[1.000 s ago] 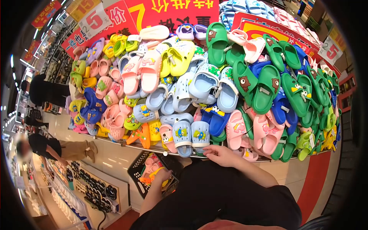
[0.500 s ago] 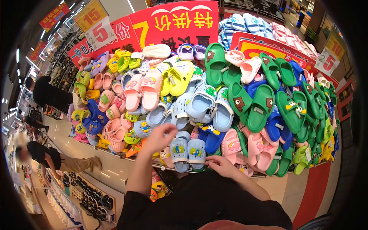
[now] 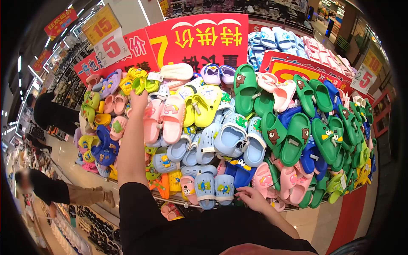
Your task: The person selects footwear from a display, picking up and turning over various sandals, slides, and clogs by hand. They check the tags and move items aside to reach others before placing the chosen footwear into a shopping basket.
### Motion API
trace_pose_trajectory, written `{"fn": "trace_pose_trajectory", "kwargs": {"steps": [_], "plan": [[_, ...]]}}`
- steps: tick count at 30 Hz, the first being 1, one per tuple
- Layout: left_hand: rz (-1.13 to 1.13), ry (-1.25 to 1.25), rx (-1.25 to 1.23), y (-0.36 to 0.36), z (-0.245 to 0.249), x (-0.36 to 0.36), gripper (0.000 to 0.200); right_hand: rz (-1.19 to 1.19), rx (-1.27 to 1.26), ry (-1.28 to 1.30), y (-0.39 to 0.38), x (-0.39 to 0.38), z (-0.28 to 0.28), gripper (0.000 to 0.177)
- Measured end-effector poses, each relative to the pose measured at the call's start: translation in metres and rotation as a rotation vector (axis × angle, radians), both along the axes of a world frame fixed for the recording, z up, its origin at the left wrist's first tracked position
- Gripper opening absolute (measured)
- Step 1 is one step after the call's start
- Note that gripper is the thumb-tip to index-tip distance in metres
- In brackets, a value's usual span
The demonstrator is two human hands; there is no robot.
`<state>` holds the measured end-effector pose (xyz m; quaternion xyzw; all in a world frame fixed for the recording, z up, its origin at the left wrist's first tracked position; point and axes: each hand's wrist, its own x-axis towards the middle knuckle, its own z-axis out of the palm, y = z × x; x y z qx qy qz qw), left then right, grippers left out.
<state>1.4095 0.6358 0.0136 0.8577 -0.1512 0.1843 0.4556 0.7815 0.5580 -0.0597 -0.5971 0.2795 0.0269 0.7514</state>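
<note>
- Two lime clogs (image 3: 151, 84), upper L of frame, L hand (image 3: 138, 100) at them; finger grip hidden, can't tell.
- Best: pinch 1 rim, lift straight up, clear of pink slides (image 3: 173, 119).
- R hand (image 3: 255, 199), lower ctr: fingers slightly apart, nothing held, near light-blue clogs (image 3: 205, 192).
- Qty: 2 hands, 2 lime, 2 pink, 2 light-blue at front edge; whole pile uncountable.

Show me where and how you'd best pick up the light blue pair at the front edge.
I'd pinch the light blue clogs by their lower, heel-end rims, coming from the person's side: those ends face the near edge, uncovered, with the toes pointing into the pile.
</note>
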Motion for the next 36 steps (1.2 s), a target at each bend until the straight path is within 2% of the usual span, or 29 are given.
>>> {"fn": "trace_pose_trajectory", "kwargs": {"steps": [1, 3, 4, 5, 7, 11, 15, 17, 18, 20, 21, 23, 24, 25, 27, 28, 29, 31, 32, 36], "plan": [[-0.018, -0.004, -0.003, -0.008, -0.013, 0.023, 0.07, -0.018, -0.003, -0.004, 0.0, 0.001, -0.003, 0.036], [0.117, -0.091, -0.074, -0.024, -0.033, 0.052, 0.089, -0.05, 0.0, -0.037, 0.003, -0.002, -0.011, 0.033], [-0.034, 0.253, -0.253, -0.027, 0.021, -0.009, 0.091, -0.063, -0.004, -0.033, 0.003, -0.003, -0.013, 0.033], [-0.046, 0.258, -0.255, -0.031, 0.034, -0.013, 0.091, -0.06, -0.018, -0.02, 0.003, -0.004, -0.014, 0.033], [-0.05, 0.526, -0.177, -0.034, 0.04, -0.01, 0.088, -0.064, -0.032, 0.0, 0.002, -0.006, -0.012, 0.033], [-0.026, 0.548, -0.232, -0.044, 0.024, 0.0, 0.081, -0.083, -0.013, 0.039, 0.0, -0.004, -0.008, 0.032], [-0.092, 0.543, -0.352, -0.034, 0.018, 0.0, 0.084, -0.088, 0.003, 0.025, 0.0, -0.002, -0.013, 0.03], [-0.198, 0.33, -0.173, -0.027, 0.01, 0.0, 0.093, -0.082, 0.001, 0.032, -0.002, 0.0, -0.012, 0.029], [-0.192, 0.33, -0.168, -0.023, 0.004, 0.002, 0.093, -0.077, -0.001, 0.038, -0.001, 0.0, -0.013, 0.028], [-0.425, 0.29, -0.003, -0.017, 0.0, 0.001, 0.101, -0.07, -0.004, 0.029, -0.002, 0.0, -0.015, 0.028], [-0.417, 0.289, 0.001, -0.012, 0.001, -0.002, 0.101, -0.068, -0.011, 0.022, -0.002, 0.0, -0.017, 0.027], [-0.43, 0.297, 0.194, -0.004, 0.003, -0.005, 0.1, -0.058, -0.006, 0.019, -0.003, 0.0, -0.016, 0.027], [-0.395, 0.196, 0.234, -0.001, -0.007, 0.001, 0.099, -0.055, -0.006, 0.018, -0.004, 0.0, -0.015, 0.027], [-0.388, 0.196, 0.235, 0.002, -0.012, 0.003, 0.099, -0.048, -0.004, 0.017, -0.004, 0.0, -0.016, 0.027], [-0.423, 0.13, 0.293, 0.008, -0.012, 0.0, 0.093, -0.032, -0.028, 0.011, -0.005, -0.001, -0.02, 0.026], [-0.348, 0.067, 0.349, 0.011, -0.014, -0.004, 0.081, -0.027, -0.028, 0.007, -0.006, -0.001, -0.02, 0.026], [-0.343, 0.064, 0.349, 0.012, -0.008, -0.013, 0.081, -0.032, -0.02, 0.004, -0.006, -0.001, -0.018, 0.026], [-0.283, 0.035, 0.344, 0.012, 0.0, -0.027, 0.067, -0.038, -0.009, -0.002, -0.006, -0.001, -0.017, 0.026], [-0.247, 0.035, 0.372, 0.01, 0.003, -0.031, 0.053, -0.039, -0.002, -0.006, -0.005, -0.001, -0.017, 0.026], [-0.128, -0.049, 0.426, 0.004, 0.007, -0.047, 0.045, -0.031, -0.013, 0.001, -0.006, -0.002, -0.014, 0.026]]}}
